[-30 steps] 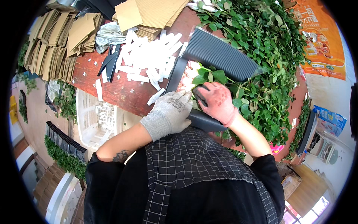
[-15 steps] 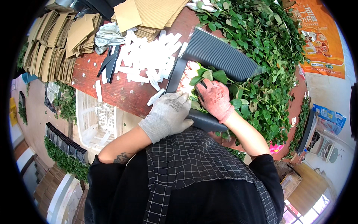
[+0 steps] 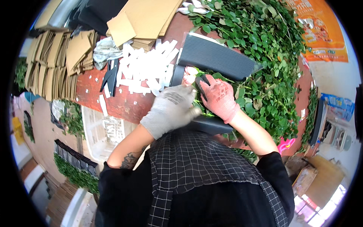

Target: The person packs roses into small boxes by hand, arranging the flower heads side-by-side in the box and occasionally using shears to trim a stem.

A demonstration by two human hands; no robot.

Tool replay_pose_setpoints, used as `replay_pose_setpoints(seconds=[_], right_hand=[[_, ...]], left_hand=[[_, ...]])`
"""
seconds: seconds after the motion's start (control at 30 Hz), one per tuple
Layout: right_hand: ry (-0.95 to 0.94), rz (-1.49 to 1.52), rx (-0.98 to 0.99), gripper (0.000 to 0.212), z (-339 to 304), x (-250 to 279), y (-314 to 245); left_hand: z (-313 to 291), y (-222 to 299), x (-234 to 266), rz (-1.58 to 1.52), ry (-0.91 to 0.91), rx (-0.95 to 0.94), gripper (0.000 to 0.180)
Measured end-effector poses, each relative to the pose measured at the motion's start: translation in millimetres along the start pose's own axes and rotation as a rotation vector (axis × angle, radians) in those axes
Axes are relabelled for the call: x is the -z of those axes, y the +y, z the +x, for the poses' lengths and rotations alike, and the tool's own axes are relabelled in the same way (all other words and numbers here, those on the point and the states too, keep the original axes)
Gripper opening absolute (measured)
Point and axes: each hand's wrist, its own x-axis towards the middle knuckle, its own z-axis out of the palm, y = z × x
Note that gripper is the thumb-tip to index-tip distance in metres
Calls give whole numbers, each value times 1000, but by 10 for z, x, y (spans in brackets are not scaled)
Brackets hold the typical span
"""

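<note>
Pale pink roses [image 3: 190,75] with green stems lie in a black corrugated wrapping sheet [image 3: 215,55] on the table in front of me. My left hand [image 3: 170,108], in a grey glove, is over the near left side of the wrap beside the blooms. Its thumb stands apart from the fingers, and the tips are smeared by motion. My right hand [image 3: 219,98], in a red glove with dark fingertips, curls down onto the stems just below the blooms. Its palm side is hidden.
Leafy rose stems [image 3: 264,49] are heaped on the right. White paper strips [image 3: 145,68], a black stapler-like tool [image 3: 110,77] and cardboard sheets [image 3: 151,19] lie on the red table [image 3: 128,104]. A white plastic crate [image 3: 96,132] stands below its left edge.
My left hand has come off the wrap's left edge and shifted slightly right, toward the blooms. My right hand has turned and curled its fingers down at the stems. The view has shifted slightly.
</note>
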Motion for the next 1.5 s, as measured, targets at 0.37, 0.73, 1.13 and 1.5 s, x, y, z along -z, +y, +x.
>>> replay_pose_setpoints(seconds=[0.37, 0.73, 1.13, 1.5], right_hand=[[432, 916, -257, 29, -707, 586, 73], [150, 423, 233, 44, -1094, 701, -184], [180, 378, 286, 35, -190, 422, 168], [-8, 244, 334, 23, -134, -397, 189]], left_hand=[[-837, -910, -618, -650, -254, 257, 36], [-987, -517, -87, -145, -96, 291, 25], [-361, -17, -160, 315, 155, -9, 33], [-449, 186, -229, 103, 309, -160, 38]])
